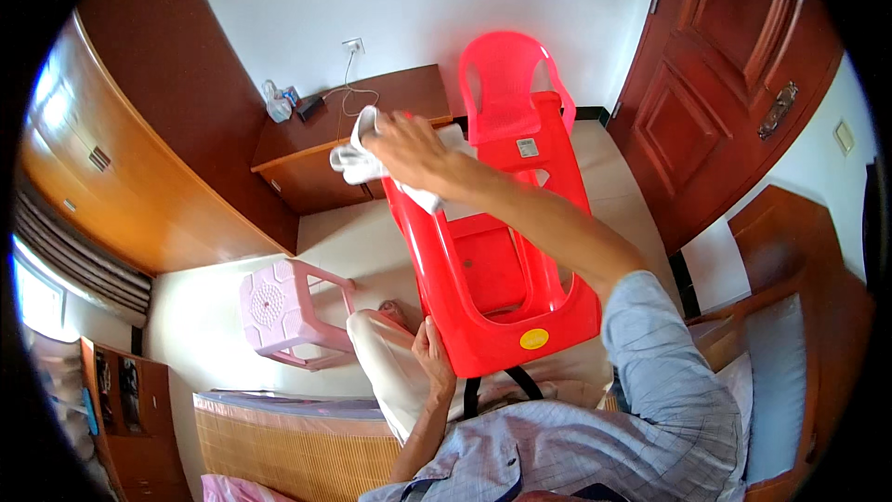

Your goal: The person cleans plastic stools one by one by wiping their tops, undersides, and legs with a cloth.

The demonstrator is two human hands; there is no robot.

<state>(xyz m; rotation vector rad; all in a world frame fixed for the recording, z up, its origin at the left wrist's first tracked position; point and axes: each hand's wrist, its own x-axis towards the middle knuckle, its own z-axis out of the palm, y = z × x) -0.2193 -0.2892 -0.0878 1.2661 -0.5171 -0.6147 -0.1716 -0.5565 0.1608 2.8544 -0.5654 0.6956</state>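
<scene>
A large red plastic stool (481,355) with open sides lies tilted across my lap, a round yellow sticker on its near end and a pale label on its far part. My left hand (433,355) grips its near left corner, thumb on the outer face. A white cloth (362,157) is bunched in my right hand (408,146), which is over the far left part of the stool; the cloth hangs down along that edge. My right forearm crosses above the stool's openings and hides part of it.
A pink plastic stool (268,303) lies on its side on the floor at left. Beyond the red stool stands a pink plastic armchair (502,77). A low wooden cabinet (411,94) holds a plastic bag and a black box with a cable. A wooden door (704,104) is at right.
</scene>
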